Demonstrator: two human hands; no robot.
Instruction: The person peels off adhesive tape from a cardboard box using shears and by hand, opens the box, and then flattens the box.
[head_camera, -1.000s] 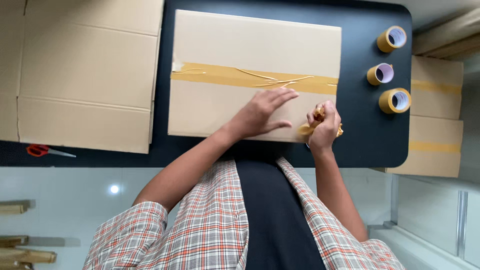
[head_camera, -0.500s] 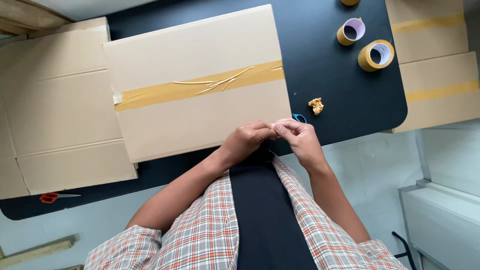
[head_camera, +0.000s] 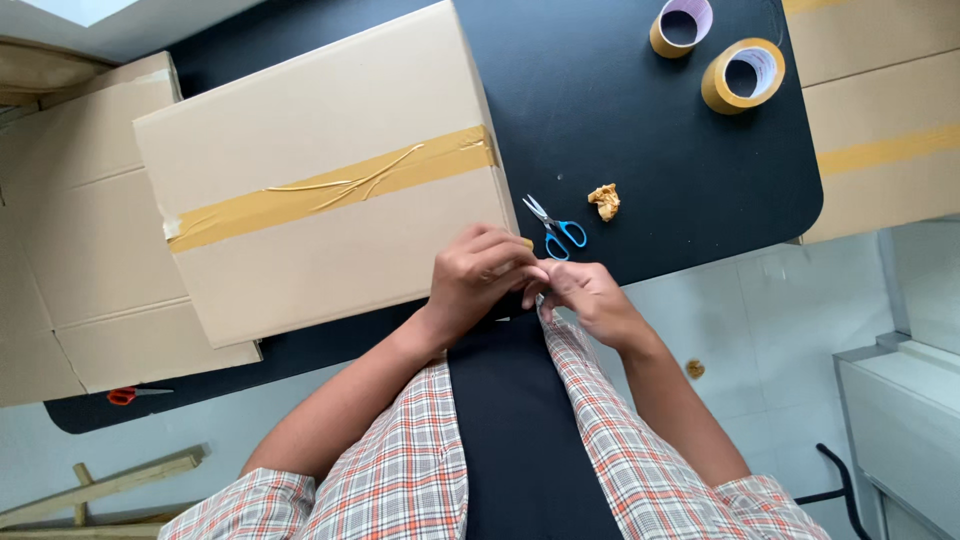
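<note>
Two hands: the left hand (head_camera: 480, 275) and the right hand (head_camera: 585, 295) meet fingertip to fingertip at the near edge of the black table (head_camera: 620, 110), just over the person's checked shirt (head_camera: 420, 450).
Left hand grip: fingers curled and pinched together; something small may sit between them, but it is hidden and I cannot tell what.
Right hand grip: fingers bent toward the left fingertips; whether they pinch anything I cannot tell.
Scissors: small scissors (head_camera: 555, 228) with blue handles lie flat on the table just beyond the hands, blades pointing away, touched by neither hand.
Scissors handling: likely light and stiff; best lifted by the blue loops, keeping clear of the blades.
Tape scrap: a crumpled tan wad (head_camera: 604, 201) sits near the scissors, apart from them; probably weightless and sticky, so a fingertip pinch would do.
Box: a large cardboard box (head_camera: 320, 190) lies on the table to the left of the hands, its near corner just beside the left hand.
Box seam: a brown tape strip (head_camera: 330, 188) runs across its top, wrinkled in the middle.
Box handling: looks bulky but rigid; two hands at opposite edges seem wise, since the smooth tape gives little purchase.
Tape rolls: two rolls (head_camera: 742, 75) stand at the far right of the table.
Flat cardboard: sheets (head_camera: 80, 230) lie beyond the box on the left.
Red scissors: another pair (head_camera: 130, 395) rests at the table's near left edge.
</note>
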